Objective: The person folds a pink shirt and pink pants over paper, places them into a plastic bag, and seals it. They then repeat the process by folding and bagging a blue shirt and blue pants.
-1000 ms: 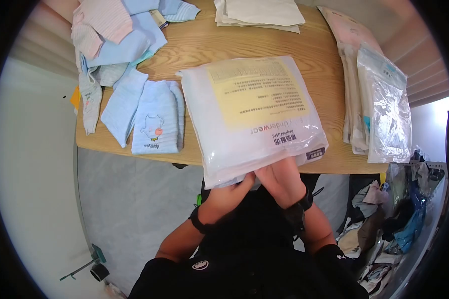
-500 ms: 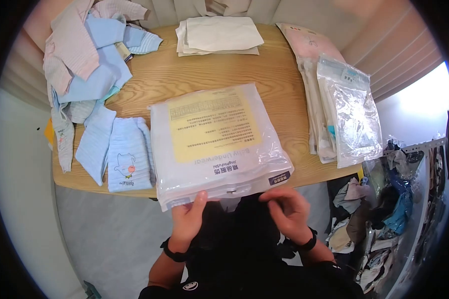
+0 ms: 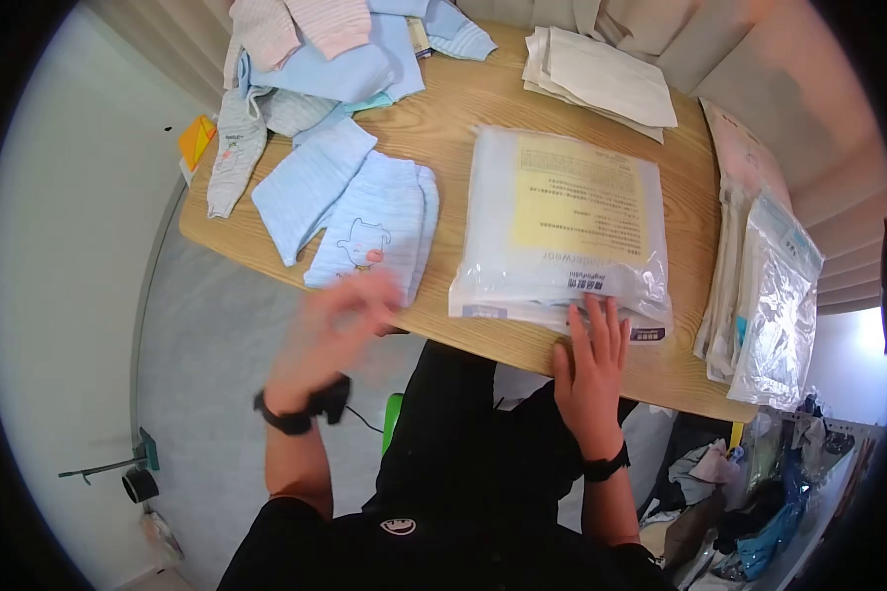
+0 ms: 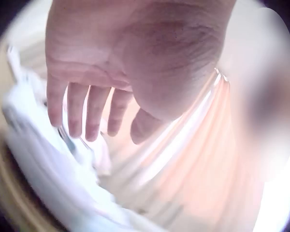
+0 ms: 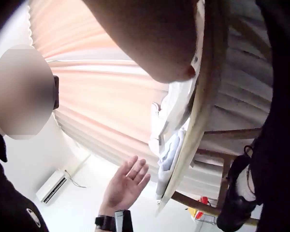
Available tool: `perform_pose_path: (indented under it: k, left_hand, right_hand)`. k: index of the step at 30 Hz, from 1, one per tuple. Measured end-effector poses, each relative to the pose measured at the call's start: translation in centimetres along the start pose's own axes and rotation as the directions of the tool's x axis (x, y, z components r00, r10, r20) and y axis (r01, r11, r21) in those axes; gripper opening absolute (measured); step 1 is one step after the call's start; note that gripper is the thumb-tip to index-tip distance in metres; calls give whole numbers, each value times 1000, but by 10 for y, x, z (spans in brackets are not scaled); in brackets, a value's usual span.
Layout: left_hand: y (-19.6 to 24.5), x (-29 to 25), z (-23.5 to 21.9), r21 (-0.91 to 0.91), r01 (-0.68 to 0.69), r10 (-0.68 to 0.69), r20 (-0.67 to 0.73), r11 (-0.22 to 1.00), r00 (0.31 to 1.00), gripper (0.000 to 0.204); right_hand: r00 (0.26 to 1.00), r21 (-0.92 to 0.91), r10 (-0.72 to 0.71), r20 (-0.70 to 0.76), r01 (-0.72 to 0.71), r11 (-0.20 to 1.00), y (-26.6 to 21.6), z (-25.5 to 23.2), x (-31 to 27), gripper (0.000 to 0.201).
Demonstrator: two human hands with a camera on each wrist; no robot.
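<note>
A clear plastic clothing bag (image 3: 483,251) with a yellow printed panel and a folded garment inside lies flat on the table. My right hand (image 3: 591,384) rests its straight fingers on the bag's near edge, and its palm reaches past the table edge. In the right wrist view the right hand (image 5: 154,43) shows only in part. My left hand (image 3: 330,340) is blurred and raised by the near end of folded light-blue baby trousers (image 3: 389,212) with a cartoon animal print. The left wrist view shows the left hand (image 4: 135,58) with fingers extended and nothing in it.
Loose baby clothes (image 3: 335,69) in pink, blue and grey are heaped at the far left of the wooden table (image 3: 443,128). White sheets (image 3: 601,84) lie at the back, and packaged garments (image 3: 779,305) line the right edge. Clothes (image 3: 759,512) hang at the lower right.
The bag has gone from being held at the table's edge to lying on the table. My left hand has let go of it and moved left; my right hand now rests on its near edge.
</note>
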State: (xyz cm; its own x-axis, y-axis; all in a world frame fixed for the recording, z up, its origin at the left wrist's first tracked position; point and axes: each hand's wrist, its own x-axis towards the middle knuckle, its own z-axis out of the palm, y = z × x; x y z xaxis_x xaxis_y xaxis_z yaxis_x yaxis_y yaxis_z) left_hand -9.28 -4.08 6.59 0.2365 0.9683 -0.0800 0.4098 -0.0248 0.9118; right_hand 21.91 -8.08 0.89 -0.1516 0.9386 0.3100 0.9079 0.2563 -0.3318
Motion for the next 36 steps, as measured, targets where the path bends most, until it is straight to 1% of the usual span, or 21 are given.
perform_pose_path:
  k: [2, 3, 4, 7, 11, 13, 14, 15, 17, 18, 20, 21, 24, 26, 29, 31, 32, 33, 34, 35, 36]
  left_hand:
    - [-33, 16, -29, 225, -58, 143, -382, 973, 913, 38]
    - [-40, 22, -42, 442, -79, 304, -465, 894, 831, 38]
    - [-51, 24, -50, 444, -80, 308, -471, 892, 827, 38]
    - [-67, 19, -59, 716, 11, 359, -364, 698, 859, 37]
    - [-58, -13, -43, 675, -52, 289, -243, 736, 926, 33]
    - [-74, -32, -36, 210, 36, 77, -506, 977, 859, 25]
    - [-90, -32, -24, 145, 88, 55, -763, 986, 644, 18]
    - [-102, -32, -19, 139, 89, 50, -767, 986, 639, 18]
    - [-113, -36, -13, -454, -24, -407, -820, 891, 403, 31]
    - [-112, -38, -13, -460, -24, -414, -819, 887, 397, 31]
    - [-104, -38, -17, -915, -125, -581, -345, 385, 737, 36]
    - [-95, -32, -16, -915, -130, -583, -347, 382, 735, 36]
    - [-74, -18, -6, -846, -101, -498, -399, 523, 770, 46]
    - [-69, -16, -1, -641, -203, -306, -591, 740, 746, 48]
    - [-57, -23, 8, -443, -254, -106, -641, 860, 760, 50]
    - [-54, -33, 9, -286, -223, 32, -548, 932, 836, 51]
    - [-49, -35, 9, -116, -218, 150, -424, 969, 893, 52]
    - [-43, -33, 9, -116, -214, 147, -420, 970, 895, 52]
    - [-34, -29, 9, 165, -317, 353, -290, 934, 889, 53]
    - [-28, -26, 11, 413, -428, 509, -104, 804, 855, 55]
    - [-29, -26, 15, 410, -429, 507, -100, 805, 856, 55]
  right_hand:
    - [996, 34, -1, -93, 4, 999, -3, 4, -2, 38]
    - [985, 274, -53, -166, 98, 957, -5, 11, -9, 34]
    - [965, 489, -87, -249, 203, 848, -8, 17, -10, 31]
    - [992, 799, -100, 82, -5, 601, -65, 3, 5, 29]
    - [966, 678, -237, 105, 105, 728, -97, 25, 26, 40]
    - [955, 583, -273, 115, 157, 797, -107, 31, 34, 46]
    - [964, 552, -241, 109, 142, 821, -111, 35, 37, 48]
    - [972, 520, -210, 102, 128, 844, -113, 38, 41, 51]
    - [980, 479, -188, 57, 139, 867, -121, 37, 51, 52]
    - [987, 438, -162, 3, 144, 887, -123, 37, 56, 52]
    - [990, 428, -137, -26, 135, 894, -122, 46, 64, 52]
    - [993, 420, -105, -60, 120, 900, -122, 50, 68, 52]
    - [994, 412, -104, -34, 109, 905, -120, 53, 80, 53]
    - [996, 427, -85, -23, 87, 900, -118, 54, 85, 55]
    - [999, 461, -17, -50, 38, 887, -118, 50, 87, 59]
    - [965, 813, 44, 259, -242, 529, -120, 40, 87, 57]
    - [964, 814, 47, 262, -246, 527, -117, 42, 84, 57]
    - [942, 901, 43, 333, -331, 280, -112, 46, 79, 57]
    - [917, 917, 21, 399, -399, 14, -108, 48, 75, 57]
    - [915, 915, 25, 402, -403, 12, -107, 46, 71, 57]
    - [930, 924, 39, 366, -358, -132, -106, 43, 68, 57]
